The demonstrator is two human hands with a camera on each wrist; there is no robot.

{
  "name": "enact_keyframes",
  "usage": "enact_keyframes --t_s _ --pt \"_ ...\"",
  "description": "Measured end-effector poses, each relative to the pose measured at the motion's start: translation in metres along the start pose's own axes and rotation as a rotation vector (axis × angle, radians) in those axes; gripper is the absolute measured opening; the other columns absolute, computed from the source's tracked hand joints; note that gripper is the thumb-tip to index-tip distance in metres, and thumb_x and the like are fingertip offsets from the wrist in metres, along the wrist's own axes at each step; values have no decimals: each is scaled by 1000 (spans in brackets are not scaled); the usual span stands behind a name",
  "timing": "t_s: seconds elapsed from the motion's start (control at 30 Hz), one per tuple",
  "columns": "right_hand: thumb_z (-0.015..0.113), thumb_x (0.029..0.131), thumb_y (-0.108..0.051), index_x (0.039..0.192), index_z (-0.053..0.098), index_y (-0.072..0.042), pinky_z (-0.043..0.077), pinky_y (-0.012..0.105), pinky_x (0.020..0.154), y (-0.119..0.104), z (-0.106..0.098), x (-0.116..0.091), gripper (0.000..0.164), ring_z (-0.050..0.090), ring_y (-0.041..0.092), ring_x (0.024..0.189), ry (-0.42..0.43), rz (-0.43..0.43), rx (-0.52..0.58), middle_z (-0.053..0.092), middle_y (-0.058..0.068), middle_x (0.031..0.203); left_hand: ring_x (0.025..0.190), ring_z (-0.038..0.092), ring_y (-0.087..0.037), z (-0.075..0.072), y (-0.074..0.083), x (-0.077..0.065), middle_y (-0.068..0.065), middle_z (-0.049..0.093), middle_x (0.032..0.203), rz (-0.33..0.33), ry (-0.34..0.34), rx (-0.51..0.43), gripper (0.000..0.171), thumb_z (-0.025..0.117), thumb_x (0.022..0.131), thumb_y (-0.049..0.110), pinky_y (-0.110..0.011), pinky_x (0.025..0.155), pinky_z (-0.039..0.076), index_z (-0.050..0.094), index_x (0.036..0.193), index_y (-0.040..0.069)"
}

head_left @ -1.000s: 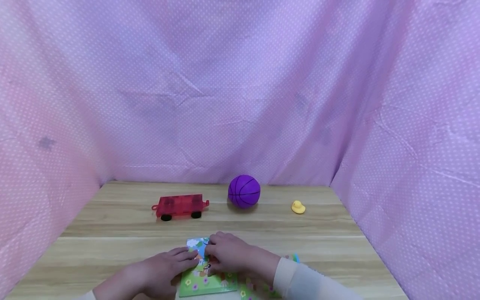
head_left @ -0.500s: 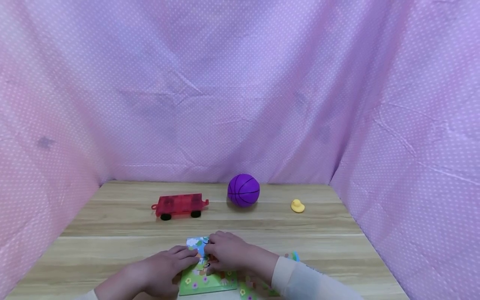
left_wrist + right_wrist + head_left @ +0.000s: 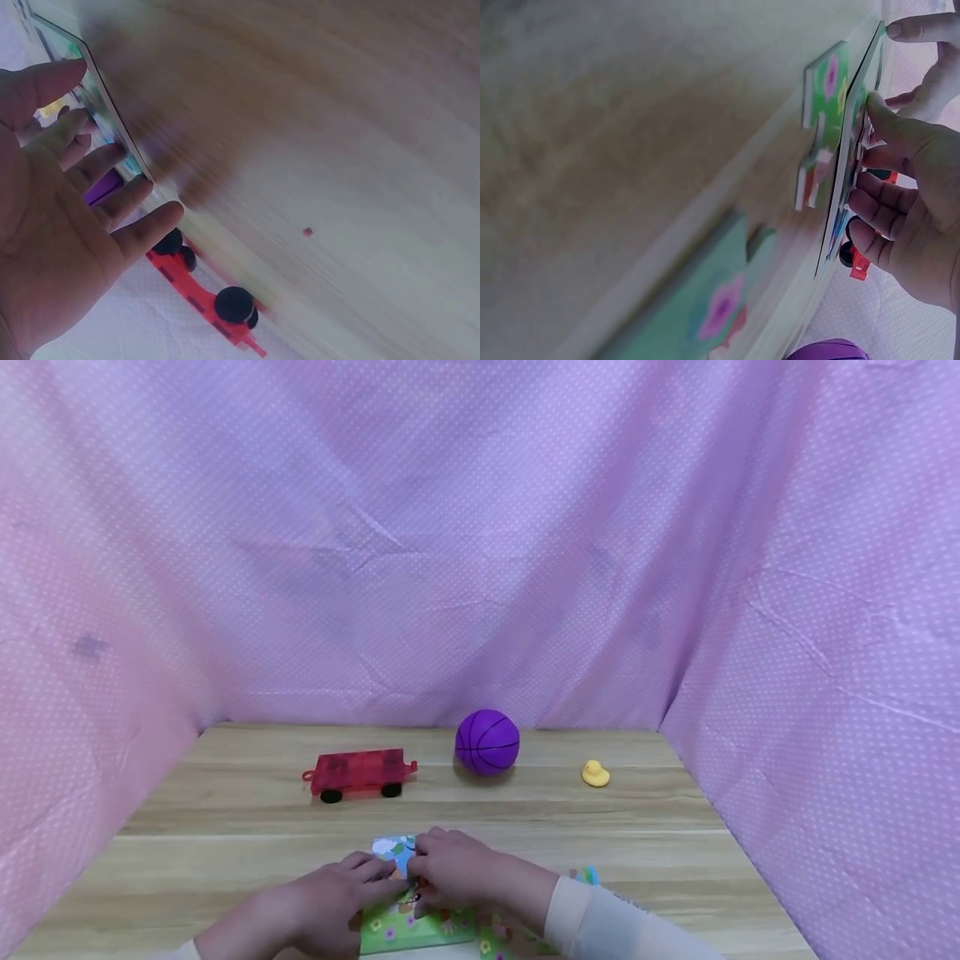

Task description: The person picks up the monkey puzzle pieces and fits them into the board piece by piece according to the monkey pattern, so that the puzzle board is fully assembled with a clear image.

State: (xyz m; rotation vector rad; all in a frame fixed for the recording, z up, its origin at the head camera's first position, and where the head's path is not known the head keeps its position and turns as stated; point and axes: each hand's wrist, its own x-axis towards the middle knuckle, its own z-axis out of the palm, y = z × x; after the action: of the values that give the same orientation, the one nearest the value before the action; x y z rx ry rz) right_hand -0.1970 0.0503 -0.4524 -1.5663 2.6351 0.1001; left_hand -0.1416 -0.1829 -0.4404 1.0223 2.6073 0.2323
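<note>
Wood-grain surface (image 3: 187, 860): carries all items, listed left to right.

Left hand (image 3: 330, 900): laid across the left edge of the puzzle (image 3: 427, 933). Fingers are straight and slightly apart, tips over the picture; nothing is seen gripped.

Wagon (image 3: 360, 770): beyond the left hand's fingertips, well apart from them, long axis crosswise.

Puzzle: flat on the surface, beneath the fingers of both hands. It lies to the right of the left palm and to the left of the right wrist. Its side edges run away from the person; foreshortening leaves the longer axis uncertain. The far right corner is hidden by the right hand (image 3: 457, 872).

Right hand: enters from the right, fingers bent, tips down at the puzzle, near the left fingertips. Whether thumb and fingers pinch a piece cannot be told; neither the head view nor the right wrist view shows it clearly.

Ball (image 3: 487, 743): beyond the right hand, well apart.

Loose pieces (image 3: 831, 82): right of the puzzle, partly under the right forearm in the head view. Governing relation, as judged: the right hand is nearer to these pieces; the puzzle separates them from the left hand.

Duck (image 3: 596, 774): beyond and right of the right hand, well apart.
</note>
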Motion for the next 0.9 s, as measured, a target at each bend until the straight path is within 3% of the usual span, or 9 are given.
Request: enact_keyframes --t_s 0.23,0.4,0.53,0.73,0.9 --pt "60 90 -59 115 64 -34 38 17 73 1 2 -6 35 43 3 91 -5 -41 -65 50 -14 104 131 41 -30 4 5 1 3 43 150 10 7 42 65 69 86 51 -50 97 49 41 145 48" --pt "55 92 -61 135 58 -28 44 17 87 0 -2 -18 54 48 2 107 -68 -69 -66 52 -12 123 132 40 -36 4 5 3 4 40 152 14 4 45 73 62 80 71 -56 98 46 42 146 46" --pt "56 89 -64 135 58 -28 45 22 98 -4 -9 -30 59 49 5 123 -119 -85 -52 51 -10 137 135 38 -41 7 6 3 15 33 157 17 -7 46 79 56 79 77 -60 97 45 39 148 43" --pt "54 91 -63 151 40 -28 41 32 109 -9 -14 -40 71 32 8 144 -257 -31 -36 33 -9 158 135 39 -42 4 11 4 21 34 155 -10 -3 66 77 55 80 76 -59 98 44 41 147 43" --pt "46 93 -67 153 34 -27 37 27 112 -10 -13 -39 72 26 8 147 -325 -31 -115 27 -10 160 134 42 -38 2 13 8 20 38 153 -10 2 97 75 55 80 76 -55 102 44 46 145 41"
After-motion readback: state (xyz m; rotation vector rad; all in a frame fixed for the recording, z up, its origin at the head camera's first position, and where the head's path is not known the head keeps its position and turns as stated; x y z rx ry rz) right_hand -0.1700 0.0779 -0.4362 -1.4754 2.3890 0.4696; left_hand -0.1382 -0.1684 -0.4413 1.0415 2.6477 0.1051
